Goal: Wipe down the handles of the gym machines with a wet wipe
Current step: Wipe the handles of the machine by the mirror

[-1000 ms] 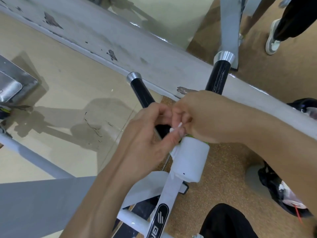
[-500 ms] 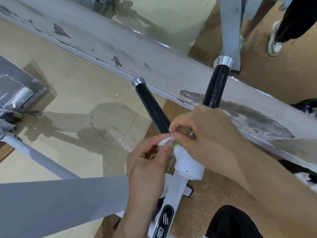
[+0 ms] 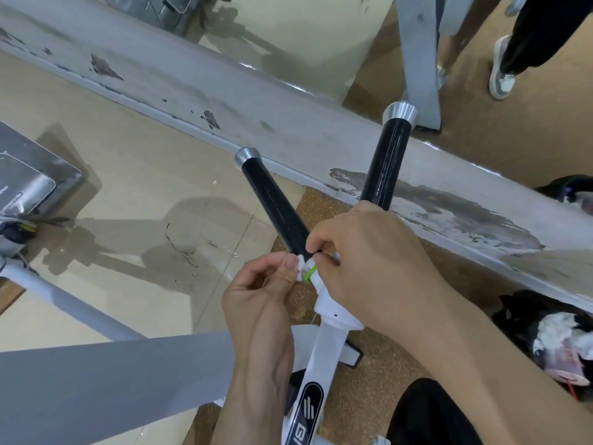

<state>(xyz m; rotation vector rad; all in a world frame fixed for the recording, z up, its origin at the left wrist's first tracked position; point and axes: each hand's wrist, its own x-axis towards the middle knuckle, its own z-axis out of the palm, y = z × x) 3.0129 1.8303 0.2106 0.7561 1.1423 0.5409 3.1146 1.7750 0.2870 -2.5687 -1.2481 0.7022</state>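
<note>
Both hands met at the base of the left handle [image 3: 276,207], a glossy black cylinder with a flared metal cap, where it entered a smooth white plastic collar [image 3: 337,313] ringed by a thin green band [image 3: 309,273]. The left hand [image 3: 256,303] pinched a small crumpled wet wipe [image 3: 301,262] between thumb and forefinger. The right hand [image 3: 369,268], fingers curled, pinched the same white wad from the other side, in front of the matching right handle [image 3: 388,162].
</note>
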